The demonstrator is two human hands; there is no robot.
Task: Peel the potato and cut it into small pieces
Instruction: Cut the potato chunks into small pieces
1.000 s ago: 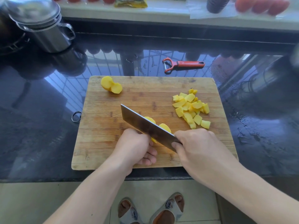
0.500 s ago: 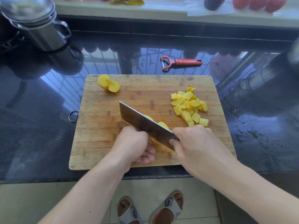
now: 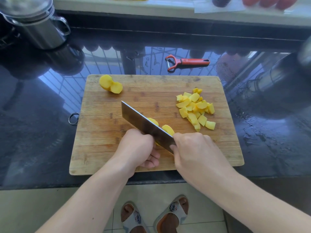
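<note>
The right hand (image 3: 198, 153) holds the cleaver (image 3: 144, 125) in a closed grip, while the left hand (image 3: 136, 147) curls over a potato piece (image 3: 168, 129) at the frame's centre, probably to steady it. Cut cubes (image 3: 193, 108) lie at the right of the cutting board (image 3: 101, 140), an uncut chunk (image 3: 110, 84) waits upper left, and bare board lies between them.

counter (image 3: 33, 132): glossy black, mirrors window bars | floor (image 3: 42, 207): pale tiles | sill (image 3: 168, 7): light, possibly stone | daylight

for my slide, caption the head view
Right hand slices potato with cleaver on cutting board; left hand steadies it.
</note>
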